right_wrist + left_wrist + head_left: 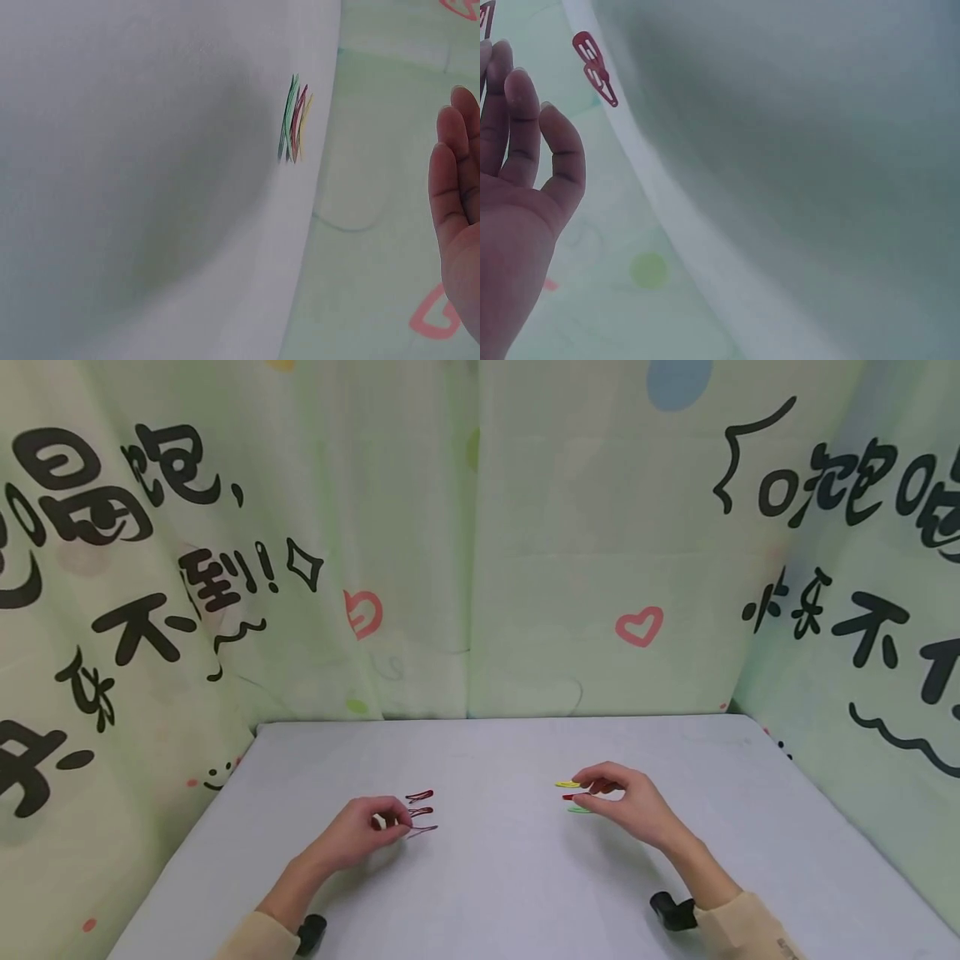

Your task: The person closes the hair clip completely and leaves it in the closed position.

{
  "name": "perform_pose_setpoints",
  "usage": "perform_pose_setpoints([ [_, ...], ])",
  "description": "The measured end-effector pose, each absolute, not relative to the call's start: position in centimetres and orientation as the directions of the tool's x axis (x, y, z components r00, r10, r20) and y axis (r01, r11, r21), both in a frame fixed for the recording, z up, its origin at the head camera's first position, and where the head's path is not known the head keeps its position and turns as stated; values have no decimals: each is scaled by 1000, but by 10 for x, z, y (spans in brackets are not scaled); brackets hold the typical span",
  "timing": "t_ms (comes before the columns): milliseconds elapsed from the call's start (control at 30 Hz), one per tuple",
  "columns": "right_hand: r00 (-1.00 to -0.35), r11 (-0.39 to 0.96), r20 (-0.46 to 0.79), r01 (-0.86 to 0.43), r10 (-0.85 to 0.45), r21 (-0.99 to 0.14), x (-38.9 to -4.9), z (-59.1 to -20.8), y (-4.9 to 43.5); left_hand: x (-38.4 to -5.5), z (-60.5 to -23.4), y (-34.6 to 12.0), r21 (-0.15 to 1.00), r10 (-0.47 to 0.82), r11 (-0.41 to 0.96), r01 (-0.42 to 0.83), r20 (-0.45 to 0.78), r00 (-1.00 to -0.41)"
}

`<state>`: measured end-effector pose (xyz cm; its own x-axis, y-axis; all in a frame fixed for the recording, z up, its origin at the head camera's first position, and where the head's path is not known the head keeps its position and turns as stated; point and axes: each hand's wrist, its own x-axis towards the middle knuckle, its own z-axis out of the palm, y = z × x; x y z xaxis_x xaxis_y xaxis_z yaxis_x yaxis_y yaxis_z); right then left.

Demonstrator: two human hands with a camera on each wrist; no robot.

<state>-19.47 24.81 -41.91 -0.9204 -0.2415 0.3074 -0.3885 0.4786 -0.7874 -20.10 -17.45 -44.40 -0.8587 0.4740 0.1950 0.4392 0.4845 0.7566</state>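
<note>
In the head view my left hand (356, 837) pinches a dark red snap hair clip (426, 828) between thumb and fingertip. Part of this clip (487, 19) shows at the fingertips in the left wrist view. Two more red hair clips, a farther one (420, 795) and a nearer one (423, 811), lie on the table beside that hand. My right hand (626, 802) hovers at a yellow clip (567, 784), a red clip (567, 797) and a green clip (579, 810). Its fingers look fairly straight and hold nothing in the right wrist view, where those clips lie apart from the hand.
A white-covered table (495, 893) spans the front, with its far edge against a printed curtain (525, 527). Black wrist devices show under both forearms, one (672, 912) by the right sleeve and one (311, 933) by the left.
</note>
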Motion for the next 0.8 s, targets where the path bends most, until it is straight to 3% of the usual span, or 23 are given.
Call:
perform_pose_setpoints([
  [800,-896,410,337,-434,-289,-802,-185,-418,222,-201,-442,-139,835,440,390,387,200,-875],
])
